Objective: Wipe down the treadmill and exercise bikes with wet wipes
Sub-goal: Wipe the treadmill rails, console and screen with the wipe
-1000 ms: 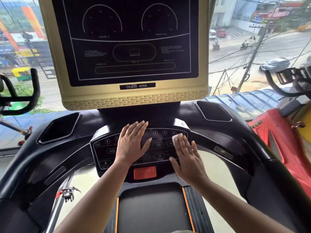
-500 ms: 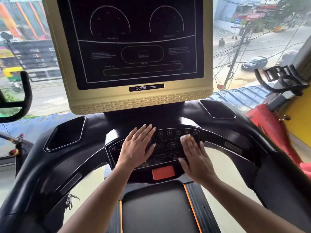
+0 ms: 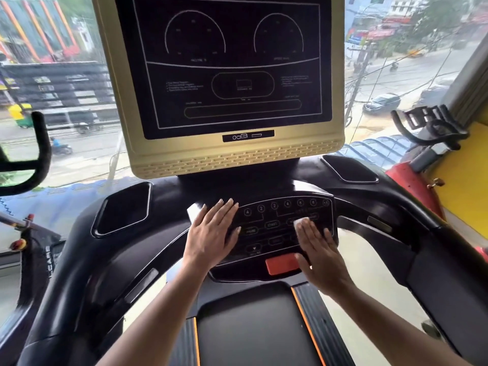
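1. the left hand (image 3: pixel 214 231) lay flat on the left part of the treadmill's button panel (image 3: pixel 274 225), fingers straight and together, grasping nothing.
2. the right hand (image 3: pixel 320 252) lay flat on the right part of the same panel, its straight fingers pressing a white wet wipe (image 3: pixel 301 221) against the buttons; only the wipe's edge showed past the fingertips.
3. a pale patch (image 3: pixel 195 209) sat just beside the left hand's little finger; whether it was a wipe or glare could not be told.
4. a red stop button (image 3: pixel 280 264) sat below the panel, just beside the right thumb.
5. the gold-framed screen (image 3: pixel 237 67) stood upright above the panel, dark with white outlines.
6. a left cup holder (image 3: pixel 124 207) and a right cup holder (image 3: pixel 348 169) flanked the panel.
7. the treadmill belt (image 3: pixel 250 328) ran below, between the forearms.
8. an exercise bike handlebar (image 3: pixel 39 157) showed at the left edge, and a red exercise bike (image 3: pixel 412 180) stood at the right.
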`<action>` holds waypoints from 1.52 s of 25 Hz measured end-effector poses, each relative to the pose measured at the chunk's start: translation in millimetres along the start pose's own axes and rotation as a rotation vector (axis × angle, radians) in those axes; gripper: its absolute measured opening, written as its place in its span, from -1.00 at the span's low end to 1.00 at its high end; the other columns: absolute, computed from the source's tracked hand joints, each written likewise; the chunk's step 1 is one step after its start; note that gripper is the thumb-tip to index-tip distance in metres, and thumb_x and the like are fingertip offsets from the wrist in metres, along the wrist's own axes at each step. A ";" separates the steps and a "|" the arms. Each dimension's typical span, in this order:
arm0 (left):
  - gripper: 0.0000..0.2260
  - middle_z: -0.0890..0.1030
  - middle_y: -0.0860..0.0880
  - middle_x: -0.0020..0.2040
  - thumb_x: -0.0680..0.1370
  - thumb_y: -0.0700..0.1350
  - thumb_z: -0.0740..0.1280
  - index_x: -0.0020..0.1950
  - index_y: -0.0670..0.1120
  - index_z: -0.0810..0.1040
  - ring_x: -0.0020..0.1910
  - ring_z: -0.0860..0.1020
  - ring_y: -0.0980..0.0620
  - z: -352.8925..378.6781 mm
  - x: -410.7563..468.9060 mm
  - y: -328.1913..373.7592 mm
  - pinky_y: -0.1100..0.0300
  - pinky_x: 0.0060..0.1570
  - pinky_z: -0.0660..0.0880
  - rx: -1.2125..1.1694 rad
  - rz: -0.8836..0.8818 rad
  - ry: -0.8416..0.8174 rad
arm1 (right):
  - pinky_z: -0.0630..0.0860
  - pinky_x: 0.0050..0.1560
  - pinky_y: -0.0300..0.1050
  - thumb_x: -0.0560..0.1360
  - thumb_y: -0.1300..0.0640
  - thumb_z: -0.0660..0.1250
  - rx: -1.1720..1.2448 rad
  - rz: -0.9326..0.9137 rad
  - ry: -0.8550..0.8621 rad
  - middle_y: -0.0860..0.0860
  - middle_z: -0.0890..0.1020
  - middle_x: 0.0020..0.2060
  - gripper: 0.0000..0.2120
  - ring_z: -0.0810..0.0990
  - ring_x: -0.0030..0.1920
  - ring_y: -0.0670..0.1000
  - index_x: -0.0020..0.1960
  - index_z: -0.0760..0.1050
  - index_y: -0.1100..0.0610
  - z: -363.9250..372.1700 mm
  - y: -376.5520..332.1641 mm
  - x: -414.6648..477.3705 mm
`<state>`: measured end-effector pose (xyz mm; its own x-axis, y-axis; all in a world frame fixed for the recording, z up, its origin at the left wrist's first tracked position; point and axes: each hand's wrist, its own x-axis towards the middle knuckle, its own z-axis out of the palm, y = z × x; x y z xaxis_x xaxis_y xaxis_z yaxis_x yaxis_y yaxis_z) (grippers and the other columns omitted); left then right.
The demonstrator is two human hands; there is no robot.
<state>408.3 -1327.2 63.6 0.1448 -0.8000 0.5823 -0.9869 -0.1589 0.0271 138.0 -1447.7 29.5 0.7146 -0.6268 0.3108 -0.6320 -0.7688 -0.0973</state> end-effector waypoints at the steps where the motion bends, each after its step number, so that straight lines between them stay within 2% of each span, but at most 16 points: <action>1: -0.52 0.48 0.00 0.42 0.60 0.12 0.14 0.45 -0.07 0.45 0.41 0.44 -0.01 -2.0 -4.1 -5.8 -0.07 0.38 0.36 0.000 -0.007 0.000 | 0.04 0.50 0.07 0.56 -0.08 0.03 -0.014 0.044 0.002 0.08 0.14 0.54 -0.38 0.14 0.53 0.07 0.54 0.13 0.20 -1.4 3.5 -0.1; 3: -0.51 0.46 0.00 0.43 0.60 0.12 0.13 0.46 -0.05 0.44 0.42 0.42 -0.01 -5.1 -10.9 -15.4 -0.07 0.39 0.34 0.006 -0.018 0.000 | -0.09 0.52 0.00 0.56 -0.13 -0.03 -0.039 0.151 0.012 0.13 0.10 0.53 -0.34 0.08 0.54 0.09 0.55 0.08 0.22 -4.2 4.4 15.2; 5: -0.51 0.45 0.00 0.45 0.60 0.12 0.12 0.48 -0.04 0.42 0.44 0.40 -0.01 -4.7 -18.8 -20.8 -0.03 0.40 0.31 0.003 -0.023 0.003 | -0.28 0.50 -0.10 0.52 -0.23 -0.14 -0.004 0.256 0.011 0.13 -0.03 0.54 -0.24 -0.10 0.55 0.06 0.56 -0.09 0.21 -5.7 -5.6 37.1; 8: -0.51 0.43 -0.02 0.46 0.60 0.12 0.14 0.48 -0.05 0.41 0.45 0.37 -0.01 -2.1 -26.7 -23.0 0.02 0.41 0.28 -0.015 -0.045 0.025 | -0.41 0.46 -0.14 0.49 -0.29 -0.21 0.051 0.262 -0.028 0.11 -0.21 0.54 -0.20 -0.29 0.53 0.04 0.55 -0.25 0.18 -4.7 -29.3 53.0; 11: -0.51 0.43 -0.02 0.46 0.60 0.11 0.14 0.48 -0.06 0.41 0.46 0.37 -0.01 0.3 -28.7 -24.1 0.05 0.41 0.29 -0.028 -0.059 0.037 | -0.17 0.53 0.00 0.57 -0.16 -0.05 0.017 0.081 0.020 0.13 -0.04 0.55 -0.31 -0.09 0.56 0.08 0.56 -0.04 0.23 4.6 -37.1 23.3; 14: -0.51 0.41 -0.02 0.48 0.61 0.11 0.12 0.49 -0.06 0.39 0.47 0.36 -0.01 0.8 -29.3 -23.9 0.07 0.42 0.27 -0.018 -0.052 0.029 | 0.06 0.50 0.09 0.62 -0.12 -0.09 -0.034 -0.001 0.040 0.14 0.16 0.52 -0.40 0.14 0.53 0.10 0.53 0.14 0.23 6.4 -15.8 -6.7; 16: -0.50 0.39 -0.02 0.49 0.61 0.11 0.12 0.50 -0.06 0.38 0.47 0.36 -0.01 0.1 -29.4 -23.7 0.09 0.43 0.24 -0.003 -0.052 0.017 | 0.01 0.51 0.05 0.62 -0.15 -0.15 -0.030 0.089 0.050 0.15 0.17 0.51 -0.37 0.15 0.52 0.11 0.52 0.15 0.23 0.7 -6.2 5.5; 19: -0.50 0.39 -0.03 0.49 0.61 0.10 0.12 0.50 -0.07 0.38 0.46 0.37 -0.02 -0.2 -28.9 -23.5 0.10 0.44 0.21 -0.004 -0.052 0.023 | -0.21 0.52 -0.05 0.55 -0.18 -0.15 0.033 0.235 0.067 0.11 -0.01 0.54 -0.31 -0.06 0.55 0.09 0.56 -0.05 0.20 -0.8 -16.7 48.8; 22: -0.51 0.39 -0.04 0.49 0.61 0.09 0.12 0.50 -0.08 0.38 0.47 0.36 -0.02 0.1 -29.7 -24.2 0.08 0.44 0.25 -0.009 -0.053 0.026 | -0.31 0.51 -0.08 0.53 -0.15 -0.13 0.053 0.164 0.031 0.07 -0.12 0.55 -0.31 -0.20 0.55 0.03 0.56 -0.15 0.15 1.8 -42.5 61.3; 23: -0.51 0.39 -0.04 0.49 0.61 0.09 0.13 0.50 -0.08 0.38 0.47 0.36 -0.02 0.0 -29.3 -23.5 0.08 0.43 0.26 -0.011 -0.052 0.030 | -0.27 0.52 -0.05 0.54 -0.11 -0.08 0.051 0.082 0.030 0.07 -0.08 0.55 -0.33 -0.16 0.56 0.03 0.57 -0.10 0.15 3.2 -45.0 53.4; 26: -0.52 0.40 -0.04 0.48 0.61 0.08 0.14 0.50 -0.07 0.38 0.47 0.35 -0.02 -0.8 -27.7 -21.4 0.12 0.45 0.21 -0.010 -0.061 0.027 | -0.02 0.53 0.06 0.55 0.02 0.05 0.040 -0.146 0.093 0.11 0.19 0.52 -0.43 0.14 0.53 0.06 0.52 0.17 0.19 5.3 -32.6 22.7; 28: -0.52 0.42 -0.04 0.47 0.61 0.07 0.15 0.49 -0.07 0.39 0.47 0.35 -0.01 -1.1 -27.9 -20.3 0.15 0.47 0.16 -0.020 -0.079 0.026 | 0.04 0.52 0.10 0.56 0.04 0.05 0.061 -0.104 0.147 0.10 0.29 0.47 -0.48 0.26 0.49 0.07 0.48 0.25 0.18 5.1 -30.6 22.1; 30: -0.52 0.43 -0.05 0.46 0.60 0.05 0.18 0.49 -0.08 0.39 0.47 0.35 0.00 -1.1 -28.9 -19.9 0.15 0.48 0.17 -0.029 -0.101 0.025 | -0.04 0.53 0.07 0.56 -0.04 0.01 0.064 0.058 0.151 0.13 0.20 0.49 -0.42 0.16 0.52 0.10 0.52 0.14 0.21 5.8 -42.8 38.0; 33: -0.51 0.41 -0.03 0.47 0.59 0.05 0.20 0.50 -0.06 0.38 0.48 0.34 0.01 -2.1 -34.4 -16.0 0.13 0.49 0.17 -0.019 -0.158 0.038 | -0.28 0.51 0.00 0.53 -0.19 -0.13 0.080 0.171 0.071 0.15 -0.13 0.53 -0.27 -0.20 0.54 0.09 0.55 -0.19 0.20 8.1 -72.3 67.2; 35: -0.50 0.40 -0.02 0.48 0.59 0.06 0.21 0.51 -0.05 0.37 0.49 0.33 0.02 -3.0 -34.7 -14.7 0.13 0.48 0.18 -0.023 -0.186 0.041 | -0.31 0.51 0.00 0.53 -0.19 -0.15 0.054 0.082 0.039 0.15 -0.17 0.54 -0.26 -0.24 0.54 0.09 0.55 -0.20 0.21 6.4 -91.2 78.9; 38: -0.50 0.39 -0.02 0.49 0.59 0.07 0.21 0.51 -0.05 0.36 0.49 0.32 0.03 -2.0 -36.6 -15.8 0.13 0.45 0.22 -0.034 -0.185 0.037 | -0.09 0.52 0.10 0.54 -0.11 -0.02 0.005 -0.147 0.050 0.17 -0.02 0.55 -0.30 -0.08 0.56 0.12 0.56 -0.04 0.25 10.6 -106.7 64.4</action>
<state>418.5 -1294.2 43.4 0.3223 -0.7369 0.5943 -0.9455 -0.2814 0.1639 254.6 -1407.4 49.9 0.7833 -0.5006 0.3687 -0.5203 -0.8524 -0.0518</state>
